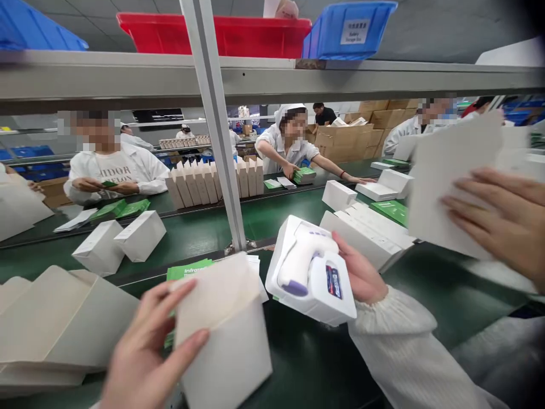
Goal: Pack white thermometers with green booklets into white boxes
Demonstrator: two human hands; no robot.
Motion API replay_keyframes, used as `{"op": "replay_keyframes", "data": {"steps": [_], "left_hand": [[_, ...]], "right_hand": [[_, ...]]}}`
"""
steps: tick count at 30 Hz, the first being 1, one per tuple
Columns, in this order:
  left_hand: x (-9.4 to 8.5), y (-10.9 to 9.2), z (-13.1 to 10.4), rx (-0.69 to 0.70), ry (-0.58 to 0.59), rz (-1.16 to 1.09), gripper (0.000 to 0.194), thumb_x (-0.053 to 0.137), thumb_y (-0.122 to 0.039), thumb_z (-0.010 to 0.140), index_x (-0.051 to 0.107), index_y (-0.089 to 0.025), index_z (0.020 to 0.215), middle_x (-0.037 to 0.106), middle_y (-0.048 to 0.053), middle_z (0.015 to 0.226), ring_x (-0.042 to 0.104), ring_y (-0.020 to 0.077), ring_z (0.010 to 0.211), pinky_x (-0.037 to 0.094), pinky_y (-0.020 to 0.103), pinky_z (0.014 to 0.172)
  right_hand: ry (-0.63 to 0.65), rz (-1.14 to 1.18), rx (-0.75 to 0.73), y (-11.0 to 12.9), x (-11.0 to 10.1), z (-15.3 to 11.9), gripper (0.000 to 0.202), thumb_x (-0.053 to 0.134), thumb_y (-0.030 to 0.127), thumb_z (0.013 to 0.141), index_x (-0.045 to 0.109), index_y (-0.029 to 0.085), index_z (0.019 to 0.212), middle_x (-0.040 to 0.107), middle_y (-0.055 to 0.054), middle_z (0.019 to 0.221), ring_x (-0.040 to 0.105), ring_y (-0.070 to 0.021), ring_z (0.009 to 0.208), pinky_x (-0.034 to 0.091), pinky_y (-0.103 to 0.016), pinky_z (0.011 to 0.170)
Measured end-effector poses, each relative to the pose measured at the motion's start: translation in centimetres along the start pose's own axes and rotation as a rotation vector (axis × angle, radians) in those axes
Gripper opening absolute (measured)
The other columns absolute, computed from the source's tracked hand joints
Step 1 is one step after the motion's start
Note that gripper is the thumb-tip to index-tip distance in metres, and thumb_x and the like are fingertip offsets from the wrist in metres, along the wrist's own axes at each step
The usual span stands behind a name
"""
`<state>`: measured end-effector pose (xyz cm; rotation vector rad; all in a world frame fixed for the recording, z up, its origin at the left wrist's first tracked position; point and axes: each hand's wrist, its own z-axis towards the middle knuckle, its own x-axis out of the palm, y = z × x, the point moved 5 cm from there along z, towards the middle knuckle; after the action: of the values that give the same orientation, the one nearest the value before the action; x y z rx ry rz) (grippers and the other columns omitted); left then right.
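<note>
My left hand (147,346) grips a white carton (227,352) by its near left side, thumb on the front and fingers behind the raised flap. The carton stands tilted low in the middle. My right hand (361,270) holds a white moulded tray (317,312) from its far right side. Nested in the tray is a white and purple handheld infrared thermometer (309,255), with batteries (334,281) in a slot beside it. The tray is to the right of the carton and apart from it. Green printed leaflets (187,270) show partly behind the carton.
Open white cartons (63,324) lie at left; closed boxes (140,236) sit on the green belt (272,213). A co-worker's hand (498,216) holds white card at right. A metal post (217,125) rises ahead, under a shelf with red (255,37) and blue bins (349,31).
</note>
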<state>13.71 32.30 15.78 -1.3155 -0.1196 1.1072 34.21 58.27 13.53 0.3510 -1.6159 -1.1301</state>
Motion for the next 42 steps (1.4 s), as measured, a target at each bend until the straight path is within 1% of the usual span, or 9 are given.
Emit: {"op": "replay_keyframes", "data": {"steps": [3,5,10,16,22,29,32,37,42], "left_hand": [[5.7,-0.1,0.9,-0.083,0.297,-0.265,0.038,0.062,-0.035,0.068,0.058,-0.031,0.106,0.04,0.005,0.114,0.046,0.0232,0.105,0.048,0.027,0.073],[8.3,0.2,1.1,-0.138,0.398,-0.403,0.035,0.061,-0.033,0.07,0.058,-0.028,0.104,0.041,0.006,0.117,0.043,0.0234,0.111,0.046,0.027,0.079],[11.4,1.4,0.3,-0.309,0.547,-0.702,0.041,0.057,-0.028,0.074,0.052,-0.024,0.114,0.051,0.007,0.119,0.04,0.0252,0.118,0.039,0.034,0.089],[11.9,2.8,-0.4,-0.505,0.53,-0.896,0.044,0.058,-0.016,0.069,0.052,-0.019,0.113,0.06,0.007,0.108,0.055,0.0233,0.098,0.042,0.032,0.079],[11.9,4.3,-0.5,-0.516,0.417,-0.89,0.037,0.049,-0.01,0.071,0.05,-0.022,0.106,0.057,0.001,0.106,0.055,0.0156,0.083,0.04,0.027,0.073],[12.8,4.6,-0.9,-0.55,0.443,-0.856,0.038,0.042,-0.007,0.07,0.047,-0.021,0.105,0.059,0.0,0.091,0.053,0.0133,0.072,0.038,0.026,0.065],[12.6,4.6,-1.0,-0.524,0.459,-0.872,0.043,0.042,-0.004,0.067,0.047,-0.022,0.106,0.059,0.0,0.092,0.053,0.0139,0.076,0.038,0.025,0.066],[12.6,4.7,-1.1,-0.505,0.514,-0.876,0.051,0.041,-0.005,0.069,0.046,-0.021,0.117,0.058,0.003,0.109,0.056,0.0171,0.085,0.04,0.028,0.073],[12.9,5.2,-1.3,-0.498,0.52,-0.799,0.048,0.043,-0.016,0.075,0.045,-0.018,0.123,0.057,0.004,0.119,0.055,0.0223,0.098,0.041,0.03,0.078]], "right_hand": [[-0.032,0.191,0.09,-2.0,1.8,1.6,0.04,0.029,0.04,0.09,0.047,0.015,0.115,0.06,-0.007,0.109,0.048,-0.0201,0.111,0.039,-0.04,0.092],[-0.043,0.259,0.115,-2.6,2.2,2.8,0.039,0.03,0.039,0.09,0.047,0.014,0.114,0.061,-0.007,0.106,0.05,-0.0191,0.108,0.038,-0.038,0.094],[-0.084,0.311,0.106,-4.5,1.7,4.8,0.036,0.036,0.038,0.089,0.05,0.012,0.112,0.065,-0.006,0.095,0.056,-0.0178,0.1,0.036,-0.035,0.095],[-0.091,0.251,0.067,-7.2,0.7,5.5,0.036,0.041,0.041,0.087,0.053,0.015,0.108,0.065,-0.004,0.097,0.057,-0.0185,0.098,0.038,-0.035,0.093],[-0.085,0.203,0.069,-8.1,-0.9,5.4,0.035,0.041,0.04,0.087,0.054,0.016,0.109,0.065,-0.003,0.098,0.057,-0.017,0.097,0.039,-0.033,0.093],[-0.027,0.14,0.188,-9.3,-1.0,5.1,0.039,0.038,0.039,0.088,0.051,0.014,0.115,0.062,-0.007,0.107,0.055,-0.018,0.102,0.035,-0.035,0.096],[0.015,0.126,0.206,-9.7,-0.9,5.2,0.039,0.038,0.039,0.088,0.049,0.016,0.118,0.059,-0.006,0.112,0.053,-0.0179,0.105,0.034,-0.035,0.097],[0.057,0.089,0.17,-9.9,-1.1,5.4,0.041,0.039,0.04,0.088,0.045,0.018,0.122,0.058,-0.006,0.114,0.053,-0.0182,0.105,0.034,-0.036,0.096],[0.049,0.03,0.159,-9.9,-1.6,5.4,0.041,0.043,0.037,0.086,0.047,0.017,0.121,0.06,-0.007,0.111,0.054,-0.0192,0.104,0.035,-0.037,0.095]]}}
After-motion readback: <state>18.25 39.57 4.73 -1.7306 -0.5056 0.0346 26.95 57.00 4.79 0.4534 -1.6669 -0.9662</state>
